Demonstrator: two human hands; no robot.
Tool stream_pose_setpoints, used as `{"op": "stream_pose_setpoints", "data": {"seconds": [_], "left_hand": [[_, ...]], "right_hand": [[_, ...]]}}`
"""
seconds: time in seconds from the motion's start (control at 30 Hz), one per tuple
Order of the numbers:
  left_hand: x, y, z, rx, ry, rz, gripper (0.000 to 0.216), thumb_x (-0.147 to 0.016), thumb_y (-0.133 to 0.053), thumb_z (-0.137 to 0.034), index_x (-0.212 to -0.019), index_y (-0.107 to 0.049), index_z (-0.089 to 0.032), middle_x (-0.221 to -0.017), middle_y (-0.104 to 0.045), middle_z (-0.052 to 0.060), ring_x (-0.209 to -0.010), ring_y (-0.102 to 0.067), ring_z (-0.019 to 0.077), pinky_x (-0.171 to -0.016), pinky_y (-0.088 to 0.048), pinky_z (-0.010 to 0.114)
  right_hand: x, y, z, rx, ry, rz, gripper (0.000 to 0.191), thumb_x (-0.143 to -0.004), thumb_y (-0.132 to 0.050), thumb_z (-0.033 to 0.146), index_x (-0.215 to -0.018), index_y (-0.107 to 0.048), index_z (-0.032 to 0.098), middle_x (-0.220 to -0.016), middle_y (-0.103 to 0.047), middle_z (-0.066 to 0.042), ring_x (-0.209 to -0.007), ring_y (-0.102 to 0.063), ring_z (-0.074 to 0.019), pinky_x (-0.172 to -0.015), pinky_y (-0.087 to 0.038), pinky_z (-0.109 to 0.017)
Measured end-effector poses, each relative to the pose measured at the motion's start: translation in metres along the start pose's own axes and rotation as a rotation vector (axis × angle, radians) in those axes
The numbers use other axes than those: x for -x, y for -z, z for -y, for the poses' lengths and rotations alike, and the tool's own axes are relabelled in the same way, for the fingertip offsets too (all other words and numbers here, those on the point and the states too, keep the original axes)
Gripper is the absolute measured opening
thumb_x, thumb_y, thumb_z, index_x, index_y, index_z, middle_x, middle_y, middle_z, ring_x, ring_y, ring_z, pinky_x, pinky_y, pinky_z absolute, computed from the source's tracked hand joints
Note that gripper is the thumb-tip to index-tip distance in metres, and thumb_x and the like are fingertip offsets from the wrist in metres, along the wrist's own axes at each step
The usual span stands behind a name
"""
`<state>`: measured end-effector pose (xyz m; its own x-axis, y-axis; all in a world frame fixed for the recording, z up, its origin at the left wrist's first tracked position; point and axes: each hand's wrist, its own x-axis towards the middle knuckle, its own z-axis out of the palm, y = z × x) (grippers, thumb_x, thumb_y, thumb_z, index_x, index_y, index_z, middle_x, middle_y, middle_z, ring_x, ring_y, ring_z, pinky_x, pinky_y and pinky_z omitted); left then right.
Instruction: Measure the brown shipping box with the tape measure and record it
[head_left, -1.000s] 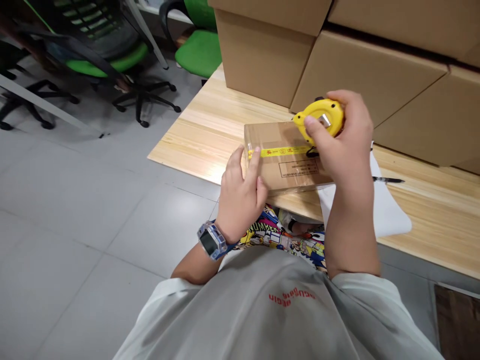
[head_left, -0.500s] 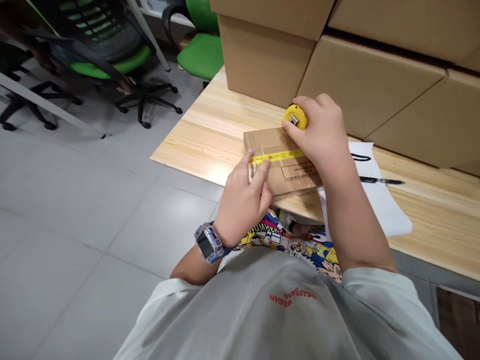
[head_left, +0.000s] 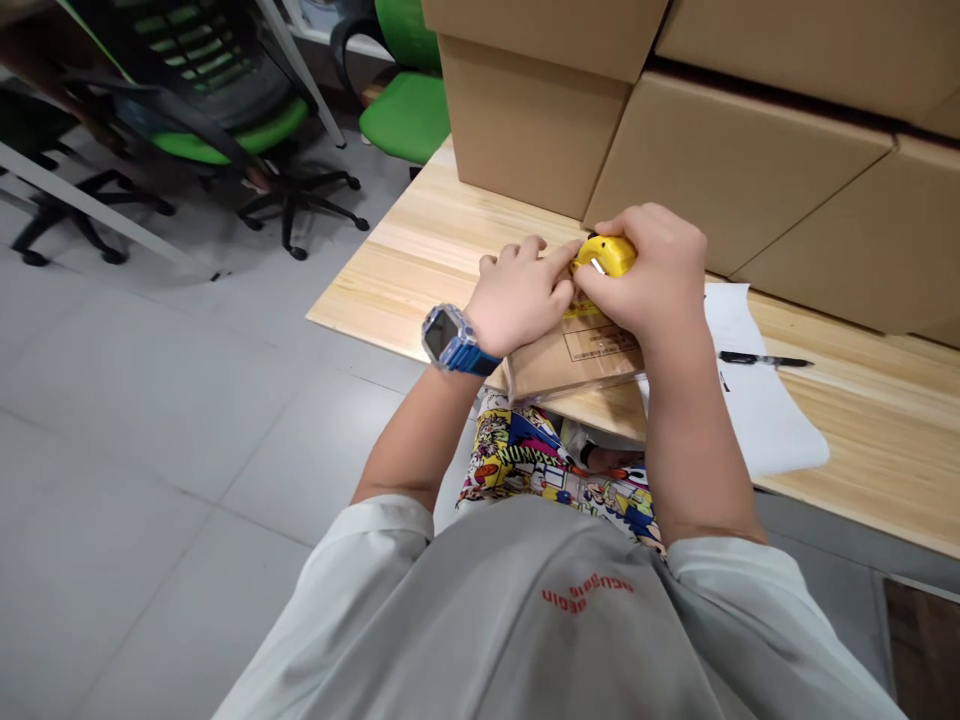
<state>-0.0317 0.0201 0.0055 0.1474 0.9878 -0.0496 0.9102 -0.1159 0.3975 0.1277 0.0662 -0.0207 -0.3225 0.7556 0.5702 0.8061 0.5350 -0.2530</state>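
Note:
A small flat cardboard box (head_left: 581, 360) with a printed label lies at the near edge of the wooden table (head_left: 420, 270). My right hand (head_left: 649, 275) is closed round a yellow tape measure (head_left: 606, 256) resting on the box's far side. My left hand (head_left: 521, 290), with a blue watch on its wrist, lies on the box with its forefinger stretched out to touch the tape measure; its other fingers are curled. Only a short bit of yellow tape shows beneath my hands.
Large cardboard boxes (head_left: 720, 150) are stacked along the far side of the table. A white sheet of paper (head_left: 757, 400) and a black pen (head_left: 765, 360) lie to the right of the small box. Green office chairs (head_left: 232, 120) stand on the grey tiled floor to the left.
The tape, stretched across the box before, has drawn back into the case. My left hand left the box's left end and moved right to meet the tape measure, which my right hand lowered.

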Motion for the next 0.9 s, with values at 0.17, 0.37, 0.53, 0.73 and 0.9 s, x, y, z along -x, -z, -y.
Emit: {"op": "stream_pose_setpoints", "data": {"seconds": [0.17, 0.37, 0.53, 0.73, 0.9], "left_hand": [[0.001, -0.006, -0.004, -0.047, 0.038, 0.003, 0.063, -0.091, -0.023, -0.038, -0.152, -0.039, -0.040, -0.145, -0.057, 0.012, -0.141, -0.054, 0.0391, -0.121, -0.047, 0.069], [0.001, -0.007, -0.004, -0.015, 0.073, 0.013, 0.064, -0.090, -0.022, -0.038, -0.150, -0.044, -0.038, -0.144, -0.058, 0.012, -0.141, -0.053, 0.0383, -0.122, -0.045, 0.069], [0.000, -0.007, -0.002, -0.004, 0.070, 0.017, 0.066, -0.090, -0.019, -0.038, -0.151, -0.043, -0.039, -0.142, -0.059, 0.012, -0.139, -0.052, 0.0366, -0.122, -0.045, 0.070], [0.000, -0.007, -0.002, 0.013, 0.081, 0.020, 0.067, -0.088, -0.018, -0.037, -0.151, -0.044, -0.038, -0.142, -0.059, 0.012, -0.139, -0.052, 0.0367, -0.123, -0.043, 0.070], [-0.001, -0.007, 0.001, 0.037, 0.060, 0.027, 0.067, -0.088, -0.020, -0.037, -0.150, -0.045, -0.038, -0.141, -0.059, 0.011, -0.140, -0.051, 0.0361, -0.125, -0.041, 0.070]], "right_hand": [[0.012, 0.010, 0.011, -0.001, -0.031, -0.055, 0.016, -0.070, -0.065, 0.029, -0.085, -0.063, 0.022, -0.086, -0.072, -0.009, -0.081, -0.066, -0.0273, -0.074, -0.049, -0.042], [0.041, 0.031, 0.022, -0.020, -0.039, -0.085, 0.014, -0.070, -0.063, 0.025, -0.084, -0.061, 0.023, -0.082, -0.070, -0.007, -0.077, -0.065, -0.0264, -0.068, -0.047, -0.040], [0.077, 0.060, 0.038, 0.027, 0.022, -0.137, 0.011, -0.074, -0.066, 0.024, -0.084, -0.062, 0.022, -0.077, -0.068, -0.004, -0.067, -0.064, -0.0218, -0.058, -0.045, -0.034], [0.118, 0.093, 0.051, 0.106, 0.064, -0.105, 0.008, -0.082, -0.070, 0.024, -0.087, -0.066, 0.018, -0.062, -0.053, 0.002, -0.051, -0.048, -0.0127, -0.046, -0.036, -0.028], [0.128, 0.094, 0.046, 0.067, 0.044, -0.128, 0.012, -0.082, -0.073, 0.021, -0.092, -0.066, 0.019, -0.064, -0.056, 0.002, -0.054, -0.050, -0.0121, -0.048, -0.038, -0.026]]}}
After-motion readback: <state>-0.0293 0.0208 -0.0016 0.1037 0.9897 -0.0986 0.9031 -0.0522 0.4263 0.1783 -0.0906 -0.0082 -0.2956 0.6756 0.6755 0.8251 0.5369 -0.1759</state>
